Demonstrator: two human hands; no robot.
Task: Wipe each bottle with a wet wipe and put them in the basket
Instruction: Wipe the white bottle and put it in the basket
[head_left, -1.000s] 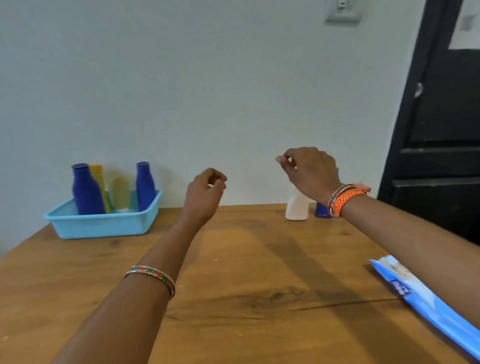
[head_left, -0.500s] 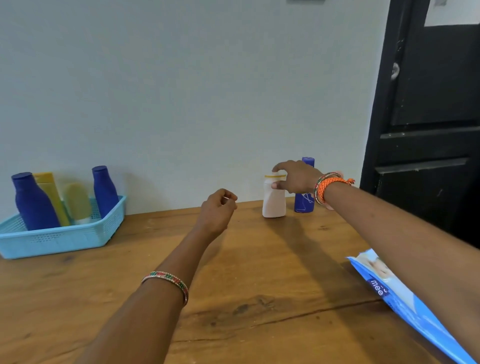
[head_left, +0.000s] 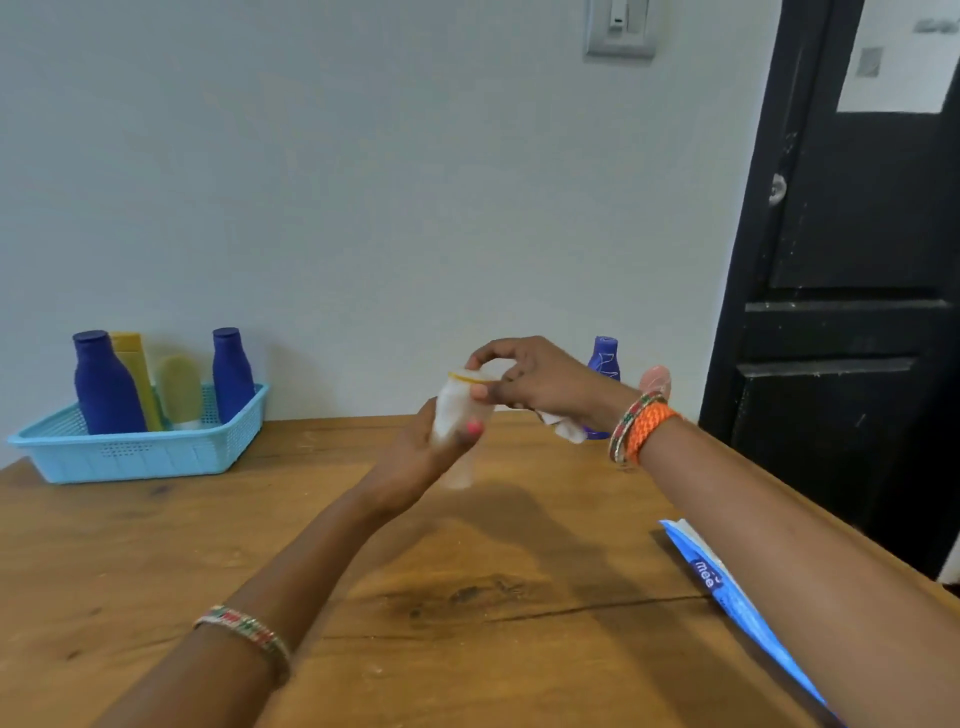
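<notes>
White bottle (head_left: 457, 415) held aloft, left hand (head_left: 415, 462) gripping, right hand (head_left: 540, 384) atop.

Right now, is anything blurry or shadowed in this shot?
Head view: the white bottle and both hands, left hand and right hand, are motion-blurred; the basket looks sharper; soft arm shadows fall across the table.

White bottle (head_left: 457, 415): yellow-ringed top, held raised above the counter (head_left: 467, 597), blurred. Wet wipe (head_left: 566, 427): white, crumpled, beside it. Blue bottle (head_left: 604, 358): upright at the wall. Light-blue basket (head_left: 135, 457): far left, containing two blue bottles, one yellow, one pale green.
</notes>
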